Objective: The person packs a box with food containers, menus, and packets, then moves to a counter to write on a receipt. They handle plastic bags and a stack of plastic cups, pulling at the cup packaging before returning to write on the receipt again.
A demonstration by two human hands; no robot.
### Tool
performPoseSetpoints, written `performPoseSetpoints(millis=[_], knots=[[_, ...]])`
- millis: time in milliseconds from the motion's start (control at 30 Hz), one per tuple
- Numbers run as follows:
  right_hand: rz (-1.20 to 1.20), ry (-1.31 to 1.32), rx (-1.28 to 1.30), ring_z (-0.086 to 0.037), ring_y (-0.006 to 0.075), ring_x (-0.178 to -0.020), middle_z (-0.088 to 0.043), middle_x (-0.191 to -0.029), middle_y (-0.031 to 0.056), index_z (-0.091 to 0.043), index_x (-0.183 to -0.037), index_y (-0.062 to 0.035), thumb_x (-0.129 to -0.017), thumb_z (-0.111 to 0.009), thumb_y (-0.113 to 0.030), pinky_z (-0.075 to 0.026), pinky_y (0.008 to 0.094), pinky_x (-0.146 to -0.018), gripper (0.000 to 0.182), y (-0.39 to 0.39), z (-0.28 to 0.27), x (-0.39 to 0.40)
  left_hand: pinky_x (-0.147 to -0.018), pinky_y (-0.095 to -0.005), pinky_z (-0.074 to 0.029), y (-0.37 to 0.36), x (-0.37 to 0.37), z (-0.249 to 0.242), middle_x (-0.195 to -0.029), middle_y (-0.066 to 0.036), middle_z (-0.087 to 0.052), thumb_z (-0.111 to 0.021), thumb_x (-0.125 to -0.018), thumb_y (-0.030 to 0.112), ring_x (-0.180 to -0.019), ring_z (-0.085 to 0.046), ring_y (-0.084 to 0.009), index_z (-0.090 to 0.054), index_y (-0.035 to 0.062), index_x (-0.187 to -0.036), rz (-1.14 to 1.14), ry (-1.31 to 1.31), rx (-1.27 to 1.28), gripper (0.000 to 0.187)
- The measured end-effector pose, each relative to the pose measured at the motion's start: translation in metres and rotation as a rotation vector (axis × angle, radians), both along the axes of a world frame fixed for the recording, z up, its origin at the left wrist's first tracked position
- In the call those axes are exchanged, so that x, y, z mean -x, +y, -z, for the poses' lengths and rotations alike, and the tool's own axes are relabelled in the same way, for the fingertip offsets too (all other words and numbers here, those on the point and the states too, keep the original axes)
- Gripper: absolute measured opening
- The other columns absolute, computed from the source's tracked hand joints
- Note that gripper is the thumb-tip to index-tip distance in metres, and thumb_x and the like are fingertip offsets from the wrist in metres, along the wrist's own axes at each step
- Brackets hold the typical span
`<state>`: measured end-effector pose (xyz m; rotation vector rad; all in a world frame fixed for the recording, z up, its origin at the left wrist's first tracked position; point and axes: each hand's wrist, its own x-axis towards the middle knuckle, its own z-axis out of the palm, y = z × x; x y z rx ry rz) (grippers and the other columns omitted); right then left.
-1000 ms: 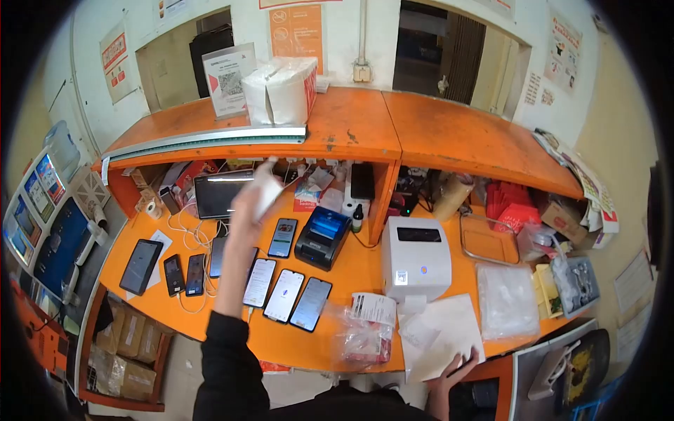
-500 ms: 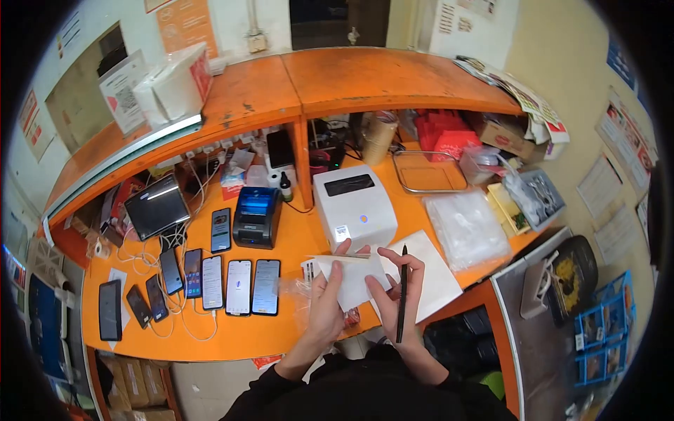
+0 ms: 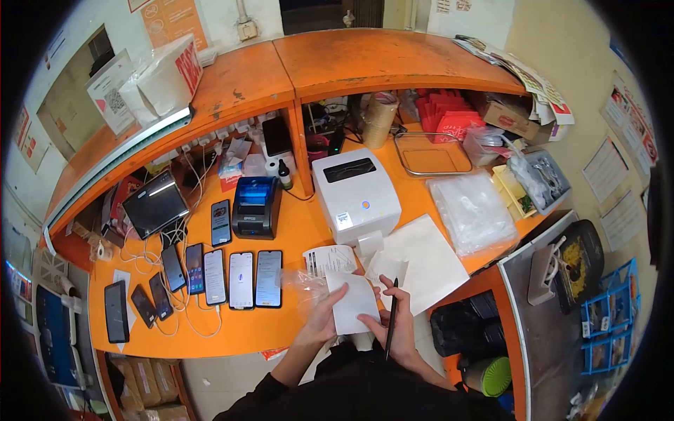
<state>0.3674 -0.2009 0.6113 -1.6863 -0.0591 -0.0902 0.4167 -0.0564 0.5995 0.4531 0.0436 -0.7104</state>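
Observation:
My left hand grips the left edge of a small blank white paper, thumb on top, just past the counter's front edge. A black pen lies across the fingers of my right hand, tip upward. My right thumb also touches the paper's lower right corner. Just beyond the hands is a white label printer, with a curled white label strip in front of it. A printed slip lies to the left of the strip, beside crumpled clear plastic.
Several phones with tangled cables lie at left, near a black receipt printer. A large white sheet is at right, before a stack of clear plastic bags. A wire tray and a grey bin stand behind.
Both hands have come down toward my body with the paper, which is now turned flatter. The label strip and printed slip behind it have come into view.

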Motion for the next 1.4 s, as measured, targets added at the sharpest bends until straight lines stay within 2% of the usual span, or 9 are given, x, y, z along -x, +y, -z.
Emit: performPoseSetpoints(millis=[300,567,700,800,867,967,1033,1167,1400], knots=[[-0.120,-0.023,0.125,-0.058,0.0260,-0.100,-0.026,-0.138,0.0188,-0.026,-0.111,-0.0053,-0.074,-0.065,0.005,-0.053,0.0290,-0.074,0.055,-0.003,0.027,0.010,-0.087,-0.0359,-0.045,-0.012,0.029,0.026,-0.107,-0.012,-0.057,-0.038,-0.093,0.039,-0.101,-0.055,-0.0218,-0.045,0.0029,-0.118,-0.236,0.156,-0.318,0.044],[-0.266,0.014,-0.079,-0.055,0.0151,-0.090,-0.030,-0.134,0.0133,-0.030,-0.110,-0.0070,-0.070,-0.059,0.016,-0.050,0.0218,-0.069,0.055,0.008,0.023,0.005,-0.058,-0.0279,-0.050,-0.009,0.040,0.030,-0.084,-0.007,-0.061,-0.049,-0.089,0.040,-0.070,-0.061,-0.0148,-0.056,-0.0007,-0.101,-0.930,0.277,-0.502,0.043],[-0.375,-0.104,-0.139,-0.052,0.0164,-0.093,-0.037,-0.127,0.0151,-0.034,-0.109,-0.0060,-0.076,-0.053,0.011,-0.048,0.0243,-0.073,0.041,0.002,0.028,-0.001,-0.055,-0.0256,-0.048,-0.017,0.058,0.026,-0.078,-0.008,-0.063,-0.054,-0.088,0.033,-0.065,-0.060,-0.0117,-0.060,-0.0034,-0.093,-1.213,0.151,-0.646,0.038],[-0.414,-0.053,-0.185,-0.054,0.0188,-0.088,-0.046,-0.118,0.0168,-0.037,-0.109,-0.0058,-0.090,-0.044,-0.011,-0.046,0.0278,-0.073,0.021,-0.012,0.018,-0.005,-0.055,-0.0240,-0.048,-0.030,0.074,0.020,-0.074,-0.007,-0.064,-0.057,-0.086,0.028,-0.064,-0.060,-0.0109,-0.063,-0.0045,-0.087,-1.409,0.043,-0.695,0.033],[-0.427,-0.037,-0.209,-0.055,0.0204,-0.086,-0.051,-0.110,0.0172,-0.038,-0.111,-0.0043,-0.096,-0.033,-0.029,-0.043,0.0289,-0.073,0.029,-0.027,0.012,-0.011,-0.055,-0.0232,-0.047,-0.043,0.087,0.022,-0.073,-0.006,-0.064,-0.059,-0.085,0.027,-0.065,-0.060,-0.0102,-0.063,-0.0043,-0.084,-1.350,0.007,-0.801,0.032],[-0.356,-0.059,-0.195,-0.055,0.0198,-0.087,-0.052,-0.107,0.0172,-0.037,-0.113,-0.0030,-0.096,-0.034,-0.029,-0.042,0.0294,-0.075,0.031,-0.050,0.000,-0.012,-0.051,-0.0229,-0.045,-0.075,0.089,0.017,-0.064,-0.006,-0.063,-0.062,-0.082,0.022,-0.060,-0.059,-0.0103,-0.065,-0.0023,-0.077,-1.300,-0.070,-0.946,0.025],[-0.361,-0.048,-0.205,-0.054,0.0196,-0.088,-0.055,-0.103,0.0166,-0.039,-0.112,-0.0016,-0.095,-0.036,-0.023,-0.041,0.0301,-0.077,0.027,-0.064,-0.004,-0.004,-0.049,-0.0253,-0.045,-0.096,0.093,0.019,-0.059,-0.009,-0.059,-0.065,-0.079,0.015,-0.049,-0.058,-0.0163,-0.065,-0.0014,-0.080,-1.363,-0.553,-1.371,0.016],[-0.453,-0.134,-0.002,-0.049,0.0140,-0.082,-0.053,-0.089,0.0092,-0.044,-0.102,0.0002,-0.092,-0.040,-0.013,-0.038,0.0260,-0.075,0.017,-0.082,0.006,0.010,-0.048,-0.0282,-0.043,-0.134,0.110,0.012,-0.060,-0.013,-0.054,-0.064,-0.078,0.011,-0.053,-0.056,-0.0200,-0.059,-0.0036,-0.073,-1.342,-0.615,-1.244,0.016],[-0.704,0.034,0.012,-0.035,0.0055,-0.057,-0.042,-0.061,-0.0015,-0.046,-0.073,-0.0001,-0.090,-0.048,-0.013,-0.029,0.0228,-0.051,0.021,-0.046,0.037,0.031,-0.045,-0.0292,-0.039,-0.105,0.179,0.037,-0.053,-0.011,-0.051,-0.048,-0.090,0.014,-0.045,-0.048,-0.0140,-0.057,-0.0045,-0.065,-1.498,-0.179,-1.422,0.032]])
